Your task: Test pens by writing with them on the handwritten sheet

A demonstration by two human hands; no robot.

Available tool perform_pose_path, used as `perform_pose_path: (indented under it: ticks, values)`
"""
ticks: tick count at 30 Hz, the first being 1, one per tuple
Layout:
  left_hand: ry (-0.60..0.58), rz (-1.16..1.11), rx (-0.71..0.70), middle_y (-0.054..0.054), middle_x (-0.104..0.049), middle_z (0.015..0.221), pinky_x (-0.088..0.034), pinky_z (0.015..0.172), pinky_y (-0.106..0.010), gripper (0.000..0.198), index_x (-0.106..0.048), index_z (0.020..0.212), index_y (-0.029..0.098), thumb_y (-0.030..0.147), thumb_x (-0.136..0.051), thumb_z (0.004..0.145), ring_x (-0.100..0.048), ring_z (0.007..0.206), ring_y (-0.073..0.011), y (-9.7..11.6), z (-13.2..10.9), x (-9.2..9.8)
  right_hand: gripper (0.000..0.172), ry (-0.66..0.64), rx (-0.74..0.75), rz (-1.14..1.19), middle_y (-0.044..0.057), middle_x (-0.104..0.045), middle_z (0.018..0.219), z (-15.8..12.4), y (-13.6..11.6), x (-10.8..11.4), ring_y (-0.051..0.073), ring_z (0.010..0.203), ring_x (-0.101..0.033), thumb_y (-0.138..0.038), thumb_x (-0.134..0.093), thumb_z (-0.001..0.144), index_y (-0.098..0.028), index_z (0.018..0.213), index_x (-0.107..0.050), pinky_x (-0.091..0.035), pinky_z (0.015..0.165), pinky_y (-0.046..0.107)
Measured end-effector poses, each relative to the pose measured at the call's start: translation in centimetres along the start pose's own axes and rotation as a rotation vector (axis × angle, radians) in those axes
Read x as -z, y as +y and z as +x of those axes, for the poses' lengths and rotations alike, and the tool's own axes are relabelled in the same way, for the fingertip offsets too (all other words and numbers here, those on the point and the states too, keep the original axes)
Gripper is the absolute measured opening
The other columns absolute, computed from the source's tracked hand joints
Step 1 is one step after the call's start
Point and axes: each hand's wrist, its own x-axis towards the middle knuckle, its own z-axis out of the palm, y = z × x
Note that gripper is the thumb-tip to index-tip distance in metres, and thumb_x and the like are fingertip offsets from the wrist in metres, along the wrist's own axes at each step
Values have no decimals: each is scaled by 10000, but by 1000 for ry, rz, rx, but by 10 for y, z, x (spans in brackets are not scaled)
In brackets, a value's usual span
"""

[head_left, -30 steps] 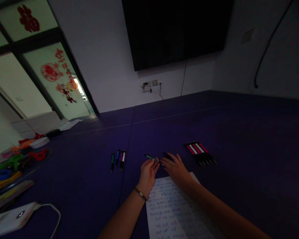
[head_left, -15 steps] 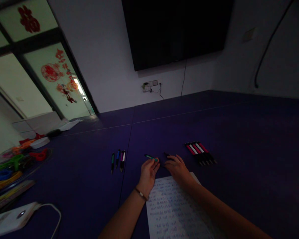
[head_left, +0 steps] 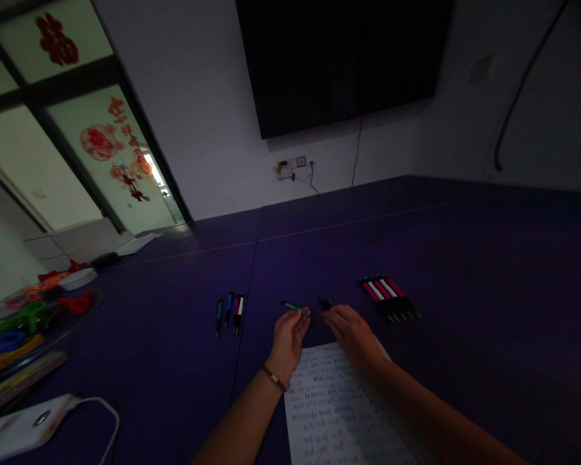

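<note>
My left hand (head_left: 287,336) is closed on a green pen barrel (head_left: 293,307), pinching it near its right end, with the other end pointing to the far left. Just to the right, my right hand (head_left: 352,330) has its fingers pinched round a small black pen part (head_left: 325,302) whose far end sticks out past the fingertips. A narrow gap separates the two hands. Beneath my wrists lies a sheet of handwritten paper (head_left: 324,413). The fingers partly hide both pieces.
Left of my hands lie several loose pens: a green one (head_left: 219,318), a blue one (head_left: 229,310) and others. A row of pink and white pens (head_left: 390,298) lies at the right. Further left are colourful scissors (head_left: 77,302) and a white device with a cable (head_left: 26,426).
My right hand has drawn slightly right, away from my left hand, and its fingers have bunched closer together. More of the black part shows. My left hand has barely moved.
</note>
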Motion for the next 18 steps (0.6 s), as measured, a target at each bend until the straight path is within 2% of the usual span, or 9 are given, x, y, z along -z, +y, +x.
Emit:
perform_pose_path:
  ticks: [5,10,18]
  values:
    - [-19,-3,-46,-46,-655,677,-421,824,-310,125,-605,586,117,114,-708,516,-613,734,-155,-1,-1,-1,263,110,25,162,53,-593,822,-3,-1,-1,129,728,-581,-190,-356,841,-181,886,-616,-475,672,224]
    - [-87,49,-55,-56,-662,715,-407,853,-314,94,-627,585,118,119,-696,521,-608,797,-174,1,-3,-2,272,196,29,180,61,-604,824,-5,-4,1,134,743,-594,-198,-356,840,-179,882,-624,-486,675,222]
    - [-120,36,47,-71,-666,757,-411,841,-337,122,-631,663,133,152,-689,557,-612,820,-203,1,-1,0,218,278,-23,250,53,-631,791,-3,-6,4,140,730,-607,-222,-414,827,-193,813,-629,-498,670,241]
